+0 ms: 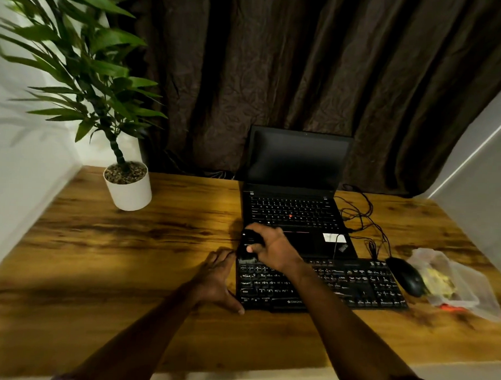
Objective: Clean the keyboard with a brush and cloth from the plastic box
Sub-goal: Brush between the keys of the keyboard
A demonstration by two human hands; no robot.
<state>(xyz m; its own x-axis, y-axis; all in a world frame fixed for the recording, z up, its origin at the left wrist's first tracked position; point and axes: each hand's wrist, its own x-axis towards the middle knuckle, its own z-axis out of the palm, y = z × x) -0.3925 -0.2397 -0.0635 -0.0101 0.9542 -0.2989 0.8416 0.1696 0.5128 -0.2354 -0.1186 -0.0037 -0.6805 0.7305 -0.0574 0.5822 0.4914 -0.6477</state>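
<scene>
1. The right hand (pixel 273 249) is curled round a black brush (pixel 250 238), thumb on the near side and fingers over the top. The brush end appears to rest on the keys, though dark on dark makes contact hard to confirm.
2. The left hand (pixel 216 276) holds nothing. Its fingers lie fairly straight on the desk (pixel 127 256) against the left end of the keyboard (pixel 354 284), with the thumb at the front corner, which looks like a brace to stop it from sliding.
3. The keyboard lies in front of the person with its long axis running left to right. The brush sits at the far-left corner, so nearly all the keys lie to the right of it. I judge the brushing to be at an early stage, and the coming strokes should travel rightward along the rows.
4. Just behind the keyboard stands an open laptop (pixel 294 208) with a dark screen. The right hand hangs over the gap between the two.
5. A mouse (pixel 406 276) lies just beside the right end of the keyboard. Beyond it is the plastic box (pixel 467 285), with a yellow cloth (pixel 437 281) inside.
6. The box is well apart from both hands, on the right, so the right hand is the nearer one for fetching the cloth.
7. A potted plant (pixel 128 191) stands far left.
</scene>
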